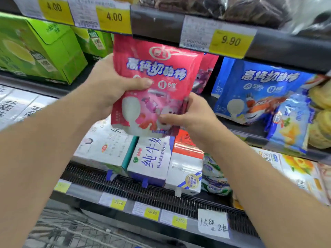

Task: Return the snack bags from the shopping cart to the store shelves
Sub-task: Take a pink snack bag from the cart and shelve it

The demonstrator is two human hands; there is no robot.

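A pink snack bag (157, 72) with white lettering is held upright in front of the middle shelf (254, 129). My left hand (111, 83) grips its left edge, thumb across the front. My right hand (193, 113) pinches its lower right corner. Another pink bag (207, 72) stands just behind it on the shelf. Blue bags of the same brand (258, 90) stand to the right. The wire shopping cart (68, 230) shows at the bottom left.
Green cartons (39, 49) fill the shelf's left side. White milk cartons (152, 158) sit on the lower shelf under the bag. Price tags (229, 42) line the shelf edges. Dark packets (232, 8) lie on the top shelf, small blue packets (290, 126) at right.
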